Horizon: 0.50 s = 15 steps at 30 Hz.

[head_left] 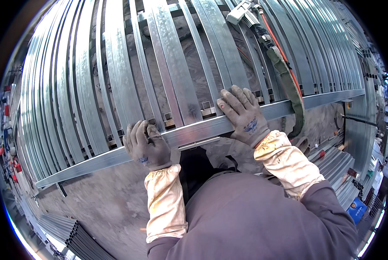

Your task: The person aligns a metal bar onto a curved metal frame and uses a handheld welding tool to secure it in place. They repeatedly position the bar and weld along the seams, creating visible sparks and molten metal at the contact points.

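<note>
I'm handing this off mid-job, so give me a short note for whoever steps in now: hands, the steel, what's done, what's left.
Left hand: gloved, fingers curled over the top edge of the cross rail, gripping it.
Right hand: gloved, laid flat on the same rail, fingers spread over the ends of the upright tubes.
Steel: the long galvanised rail lies across a row of galvanised tubes; small wooden blocks sit between some tube ends under the rail.
A cable bundle in a green sleeve drapes over the tubes on the right.
Done: rail laid across the tube ends.
Left: whether any joints are fixed cannot be told from here; check before letting go.
</note>
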### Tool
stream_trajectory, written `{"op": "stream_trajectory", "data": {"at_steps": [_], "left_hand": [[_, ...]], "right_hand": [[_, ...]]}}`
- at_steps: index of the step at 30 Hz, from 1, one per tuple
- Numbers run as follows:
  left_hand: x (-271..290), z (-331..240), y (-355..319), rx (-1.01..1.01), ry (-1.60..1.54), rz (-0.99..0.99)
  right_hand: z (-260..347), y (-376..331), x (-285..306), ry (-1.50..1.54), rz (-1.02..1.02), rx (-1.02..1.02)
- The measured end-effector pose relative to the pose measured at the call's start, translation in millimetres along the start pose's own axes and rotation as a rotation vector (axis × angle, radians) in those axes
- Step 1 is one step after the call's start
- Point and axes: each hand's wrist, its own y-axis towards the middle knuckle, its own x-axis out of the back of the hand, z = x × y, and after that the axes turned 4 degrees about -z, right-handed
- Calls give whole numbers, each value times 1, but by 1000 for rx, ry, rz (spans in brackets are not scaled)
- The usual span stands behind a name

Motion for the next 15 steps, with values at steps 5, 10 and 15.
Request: {"op": "stream_trajectory", "data": {"at_steps": [5,10,15], "left_hand": [[1,2,-3,25,15,21],[5,1,-7,-11,13,36],[24,13,-5,-275,-92,302]], "right_hand": [[4,-2,0,-40,13,12],[5,-8,3,-69,2,4],[3,-9,-3,-127,-40,8]]}}
